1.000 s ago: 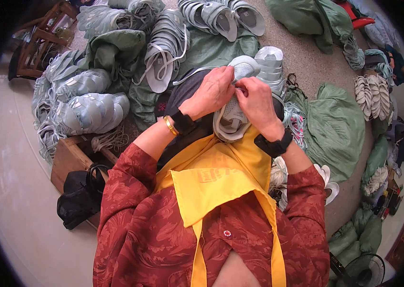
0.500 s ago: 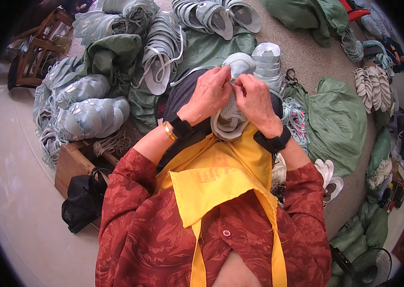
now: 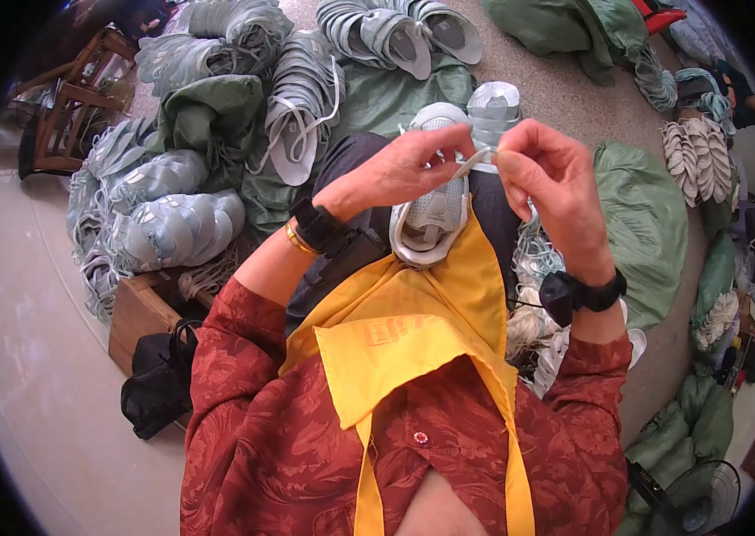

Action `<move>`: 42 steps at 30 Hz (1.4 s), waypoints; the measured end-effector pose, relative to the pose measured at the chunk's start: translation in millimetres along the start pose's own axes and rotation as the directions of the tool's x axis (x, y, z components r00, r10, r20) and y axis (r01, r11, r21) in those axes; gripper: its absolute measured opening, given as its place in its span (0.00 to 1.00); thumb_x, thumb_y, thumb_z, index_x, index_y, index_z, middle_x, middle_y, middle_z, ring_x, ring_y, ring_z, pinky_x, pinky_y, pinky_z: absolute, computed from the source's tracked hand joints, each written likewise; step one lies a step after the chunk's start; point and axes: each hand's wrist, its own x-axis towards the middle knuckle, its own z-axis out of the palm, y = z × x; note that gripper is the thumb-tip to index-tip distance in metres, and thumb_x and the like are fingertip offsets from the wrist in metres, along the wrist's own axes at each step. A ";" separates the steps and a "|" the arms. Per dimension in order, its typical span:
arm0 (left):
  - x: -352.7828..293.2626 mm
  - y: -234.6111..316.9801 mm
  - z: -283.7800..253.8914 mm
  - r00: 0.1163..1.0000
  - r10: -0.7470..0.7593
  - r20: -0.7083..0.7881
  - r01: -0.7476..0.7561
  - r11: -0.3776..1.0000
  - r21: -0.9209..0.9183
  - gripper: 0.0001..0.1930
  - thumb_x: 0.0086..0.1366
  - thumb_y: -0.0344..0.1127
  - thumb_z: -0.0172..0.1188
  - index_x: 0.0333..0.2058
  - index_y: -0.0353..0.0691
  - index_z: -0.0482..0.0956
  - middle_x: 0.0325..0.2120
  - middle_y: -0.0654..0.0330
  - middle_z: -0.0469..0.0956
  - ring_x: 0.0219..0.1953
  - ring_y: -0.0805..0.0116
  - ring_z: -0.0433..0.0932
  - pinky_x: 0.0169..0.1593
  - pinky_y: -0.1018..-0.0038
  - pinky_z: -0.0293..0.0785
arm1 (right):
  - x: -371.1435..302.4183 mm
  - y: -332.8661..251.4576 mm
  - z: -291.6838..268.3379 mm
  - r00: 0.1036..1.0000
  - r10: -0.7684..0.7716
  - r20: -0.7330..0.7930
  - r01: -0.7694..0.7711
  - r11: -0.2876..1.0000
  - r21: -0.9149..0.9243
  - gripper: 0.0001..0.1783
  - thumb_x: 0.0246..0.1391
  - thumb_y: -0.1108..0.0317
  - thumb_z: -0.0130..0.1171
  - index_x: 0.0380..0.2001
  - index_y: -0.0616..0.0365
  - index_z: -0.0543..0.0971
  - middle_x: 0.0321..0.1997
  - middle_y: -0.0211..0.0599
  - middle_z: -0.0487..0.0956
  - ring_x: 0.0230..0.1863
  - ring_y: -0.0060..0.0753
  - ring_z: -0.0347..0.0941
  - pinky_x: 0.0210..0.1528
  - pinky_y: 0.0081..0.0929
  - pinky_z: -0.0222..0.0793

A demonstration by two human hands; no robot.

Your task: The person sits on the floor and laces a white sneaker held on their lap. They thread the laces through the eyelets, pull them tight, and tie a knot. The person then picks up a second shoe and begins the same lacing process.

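A pale grey-green shoe upper (image 3: 429, 234) lies on my lap, its heel opening toward me and its toe pointing away. Over its middle, my left hand (image 3: 413, 170) has fingers closed around a pale shoelace (image 3: 477, 162), partly covering the eyelets. To the right of the upper, my right hand (image 3: 549, 183) pinches the same lace between thumb and fingers. The lace spans the short gap between both hands. Which eyelet it runs through is hidden by my fingers.
Nested stacks of shoe uppers (image 3: 183, 223) lie at left, with more along the far side. Just beyond my right hand stands another stack (image 3: 493, 105). A bundle of laces (image 3: 533, 255) and a green sack (image 3: 641, 232) are at right. A wooden box (image 3: 138, 314) holds a black bag (image 3: 158, 380).
My right hand has moved right and toward me, drawing the lace out from the upper. My left hand has shifted slightly nearer, and the hands are farther apart.
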 end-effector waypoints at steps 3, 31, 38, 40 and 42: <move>-2.6 -13.5 -1.7 0.994 -0.070 0.079 0.080 0.990 -0.119 0.08 0.76 0.35 0.57 0.44 0.37 0.76 0.40 0.66 0.80 0.40 0.79 0.73 0.46 0.77 0.73 | 4.7 12.5 -4.7 0.999 -0.040 -0.018 0.042 0.995 0.086 0.07 0.68 0.68 0.60 0.37 0.61 0.79 0.27 0.25 0.76 0.26 0.11 0.70 0.26 0.14 0.65; -4.3 35.7 4.4 0.939 0.002 -0.343 -0.093 0.964 -0.248 0.06 0.76 0.33 0.58 0.40 0.38 0.76 0.36 0.64 0.83 0.33 0.83 0.74 0.39 0.83 0.72 | 5.2 20.3 -3.9 0.973 -0.146 -0.176 0.144 0.989 -0.024 0.08 0.68 0.66 0.60 0.39 0.60 0.80 0.31 0.30 0.84 0.28 0.14 0.78 0.29 0.14 0.73; 7.3 41.1 12.8 0.915 0.015 -0.403 -0.107 0.972 -0.208 0.07 0.75 0.35 0.59 0.39 0.39 0.76 0.34 0.67 0.83 0.32 0.85 0.74 0.36 0.84 0.69 | 28.0 11.1 -4.4 0.926 -0.287 -0.247 0.230 0.945 -0.234 0.07 0.65 0.67 0.64 0.36 0.60 0.83 0.27 0.25 0.83 0.26 0.12 0.77 0.25 0.14 0.69; 8.3 39.7 12.1 0.908 0.002 -0.420 -0.094 0.976 -0.198 0.07 0.75 0.35 0.59 0.39 0.39 0.76 0.33 0.68 0.83 0.32 0.85 0.74 0.35 0.84 0.68 | 29.5 5.3 -3.0 0.929 -0.267 -0.257 0.194 0.941 -0.276 0.07 0.64 0.67 0.65 0.35 0.61 0.83 0.25 0.25 0.82 0.25 0.11 0.76 0.25 0.15 0.69; 9.6 41.5 13.3 0.914 -0.014 -0.405 -0.101 0.960 -0.262 0.07 0.75 0.35 0.59 0.39 0.39 0.77 0.30 0.68 0.82 0.31 0.85 0.73 0.35 0.83 0.67 | 31.4 1.7 -1.6 0.927 -0.262 -0.267 0.178 0.937 -0.301 0.08 0.63 0.67 0.66 0.34 0.61 0.83 0.23 0.24 0.82 0.24 0.11 0.76 0.25 0.16 0.68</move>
